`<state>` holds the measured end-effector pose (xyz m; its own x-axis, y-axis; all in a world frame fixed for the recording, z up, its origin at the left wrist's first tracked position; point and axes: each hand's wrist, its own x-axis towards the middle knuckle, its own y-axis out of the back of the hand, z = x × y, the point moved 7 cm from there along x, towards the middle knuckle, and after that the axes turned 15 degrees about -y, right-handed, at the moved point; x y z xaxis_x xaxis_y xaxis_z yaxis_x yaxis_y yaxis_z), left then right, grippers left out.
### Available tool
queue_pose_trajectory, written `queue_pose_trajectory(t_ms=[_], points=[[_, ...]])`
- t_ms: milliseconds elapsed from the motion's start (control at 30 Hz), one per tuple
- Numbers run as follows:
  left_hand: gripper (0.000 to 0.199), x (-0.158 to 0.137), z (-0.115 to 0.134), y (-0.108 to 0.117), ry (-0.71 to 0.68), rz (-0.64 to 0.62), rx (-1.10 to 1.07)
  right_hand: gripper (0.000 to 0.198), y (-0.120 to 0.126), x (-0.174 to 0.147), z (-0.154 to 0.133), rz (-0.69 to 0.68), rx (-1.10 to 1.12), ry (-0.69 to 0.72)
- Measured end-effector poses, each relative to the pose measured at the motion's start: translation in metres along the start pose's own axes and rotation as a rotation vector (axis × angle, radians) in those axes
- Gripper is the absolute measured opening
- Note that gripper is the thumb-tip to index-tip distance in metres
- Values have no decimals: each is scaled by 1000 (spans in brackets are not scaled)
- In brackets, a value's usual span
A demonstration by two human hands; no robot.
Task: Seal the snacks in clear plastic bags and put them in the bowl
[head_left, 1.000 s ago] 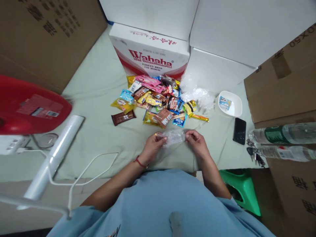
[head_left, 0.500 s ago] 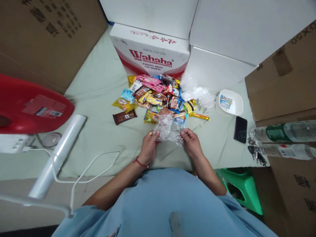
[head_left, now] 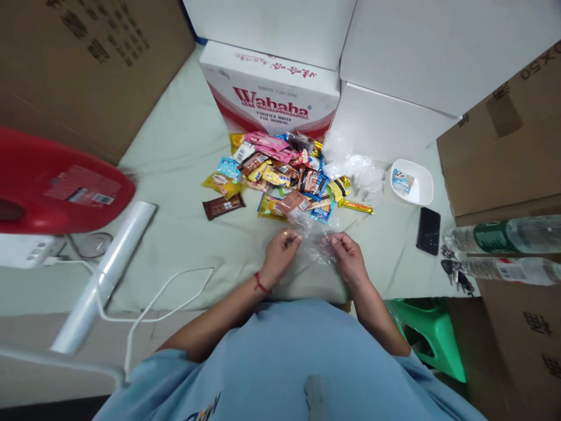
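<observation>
A crinkled clear plastic bag [head_left: 314,241] is stretched between my two hands, just in front of a heap of wrapped snacks [head_left: 276,172]. My left hand [head_left: 283,252] pinches the bag's left side between thumb and fingers. On its right side, my right hand [head_left: 348,257] grips it the same way. The bag's far edge lies close to a brown packet [head_left: 293,203] and a blue packet [head_left: 323,213] at the near side of the heap. A dark brown wrapped bar [head_left: 224,206] lies apart at the left.
Crumpled clear bags [head_left: 353,166] lie right of the heap, beside a white tub [head_left: 409,182]. A phone [head_left: 428,231], keys [head_left: 457,276] and plastic bottles [head_left: 504,235] are at the right. A Wahaba-style printed carton [head_left: 272,102] stands behind. A plastic roll [head_left: 105,275] and white cable [head_left: 170,292] lie left.
Both hands have shifted slightly right with the bag. The bag looks more spread out and less bunched between them. The snack heap has stayed in place.
</observation>
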<state>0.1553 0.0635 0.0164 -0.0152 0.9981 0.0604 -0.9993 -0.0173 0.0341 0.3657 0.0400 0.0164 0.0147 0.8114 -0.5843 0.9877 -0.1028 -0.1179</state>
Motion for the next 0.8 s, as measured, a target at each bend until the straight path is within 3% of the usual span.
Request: queue_pose_trajectory(t_ms=[133,233,333,433,567,633,733,800], points=[[42,-5,-9,28,90,56,-218,45,40,-4,3,164,51,-31],[41,-17,-16,50,211,108,-446,46,63,-6,9,198,29,-71],[39,-27,-23,57,294,147,-564,46,76,-5,11,204,-23,-79],[38,-30,-19,55,223,160,-469,43,83,-6,-2,279,-231,19],[26,-27,16,47,-74,38,-134,36,79,-32,-49,532,-551,374],[21,-28,41,39,-269,-100,50,30,56,-42,-65,410,-599,458],[16,-34,70,25,-561,-318,316,40,1,-46,-67,-27,-615,425],[19,-41,79,14,-721,-429,464,37,-29,-47,-64,-231,-646,437]])
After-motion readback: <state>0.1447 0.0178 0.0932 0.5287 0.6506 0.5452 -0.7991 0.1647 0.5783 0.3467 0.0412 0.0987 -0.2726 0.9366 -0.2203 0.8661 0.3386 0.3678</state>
